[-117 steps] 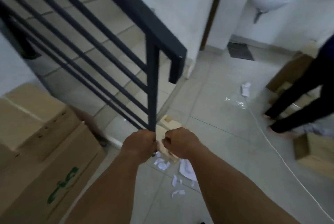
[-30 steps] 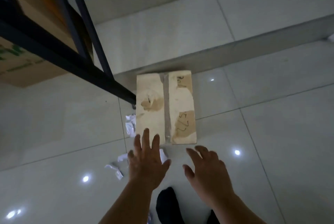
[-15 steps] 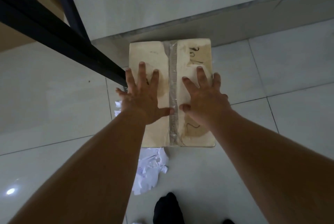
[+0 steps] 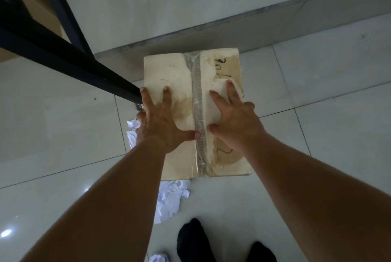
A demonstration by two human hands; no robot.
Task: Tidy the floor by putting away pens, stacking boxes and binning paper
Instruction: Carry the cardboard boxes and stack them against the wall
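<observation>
A flat, stained cardboard box [image 4: 169, 71] with clear tape down its middle lies on the tiled floor against a step. My left hand [image 4: 163, 122] rests flat on its left half, fingers spread, the outer fingers at the left edge. My right hand [image 4: 234, 122] lies flat on the right half, its little finger curled over the right edge. Crumpled white paper [image 4: 169, 200] lies just in front of the box. More paper scraps [image 4: 132, 128] show beside my left wrist, and another piece [image 4: 158, 258] lies at the bottom edge.
A black metal railing [image 4: 63, 54] slants down from the upper left and ends at the box's left side. A raised tiled step [image 4: 211, 28] runs behind the box. A brown carton [image 4: 42, 14] sits behind the railing. My black-socked feet [image 4: 192, 240] stand below.
I have turned from the railing top and bent down to the floor. Both hands reached forward and came to rest on the box top; in the last half second they spread slightly outward.
</observation>
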